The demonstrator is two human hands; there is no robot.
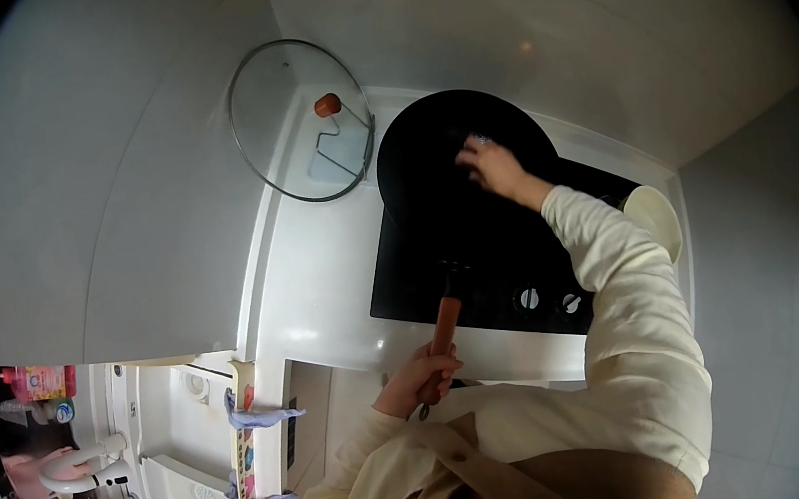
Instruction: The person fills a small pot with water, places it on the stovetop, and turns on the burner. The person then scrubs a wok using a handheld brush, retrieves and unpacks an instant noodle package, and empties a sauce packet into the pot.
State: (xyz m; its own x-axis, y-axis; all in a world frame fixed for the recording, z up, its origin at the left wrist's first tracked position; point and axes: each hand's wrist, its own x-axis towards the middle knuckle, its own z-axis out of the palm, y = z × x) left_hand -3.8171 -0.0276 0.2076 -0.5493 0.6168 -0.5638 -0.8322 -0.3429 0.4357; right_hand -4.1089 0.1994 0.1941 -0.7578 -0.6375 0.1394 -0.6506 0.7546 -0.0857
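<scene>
My left hand is closed around the brown handle of a large black pan. The pan sits on the black stove, and its dark interior hides most detail. Over the pan's right side is my right hand, palm down, its fingers smeared by motion. A small pale, bluish spot shows by those fingertips; whether it is an object or a glint is unclear. I cannot make out whether the fingers touch the pan.
A glass lid with an orange-brown knob leans in a wire stand in the back left corner. Stove knobs line the front edge. A pale bowl stands right of the stove. At lower left is a sink with blue cloths beside it.
</scene>
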